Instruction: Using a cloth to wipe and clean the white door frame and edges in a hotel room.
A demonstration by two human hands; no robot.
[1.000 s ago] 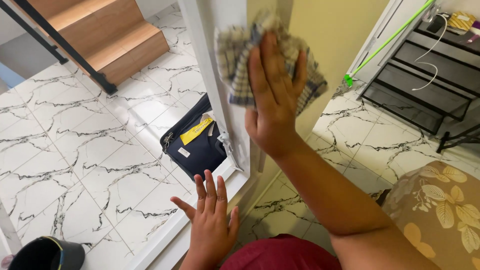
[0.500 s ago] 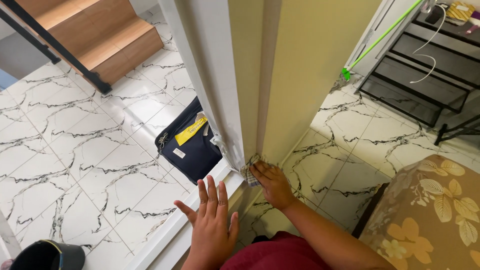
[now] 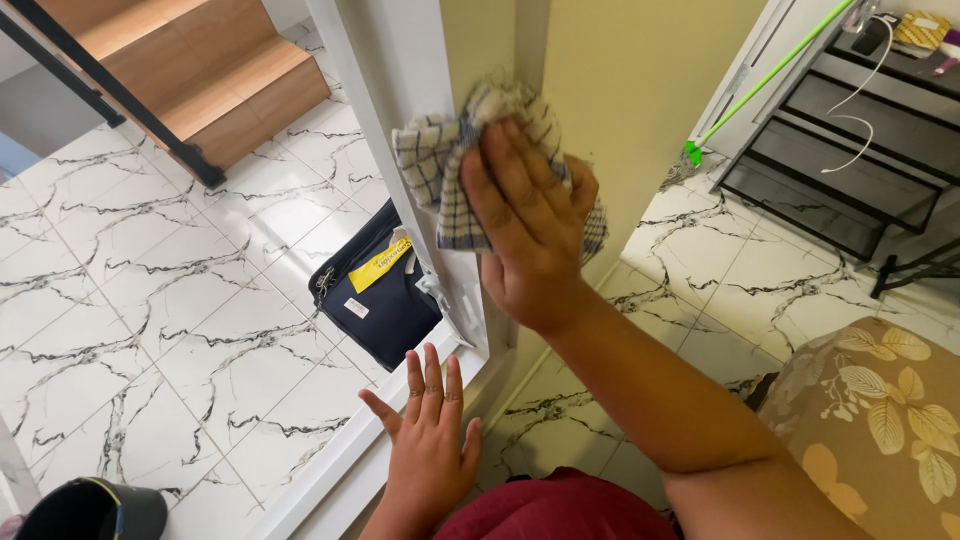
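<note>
Head cam looks down a white door frame (image 3: 400, 120) the person is wiping. Can't really judge how much is cleaned, no visible dirt line; I'd guess the lower part near the sill (image 3: 350, 450) is left. Right hand (image 3: 530, 230) presses a checked cloth (image 3: 440, 170) flat against the frame, about mid-height. Left hand (image 3: 425, 440) is spread wide, holding nothing, near the sill. Navy bag (image 3: 385, 300) partly hidden behind the frame.

The right hand (image 3: 528, 228) is covering the middle of the checked cloth (image 3: 440, 165); the white door frame (image 3: 400, 120) is hiding the dark blue bag's (image 3: 375, 300) right end, and the bottom edge is cutting off the dark cap (image 3: 90, 510)
</note>
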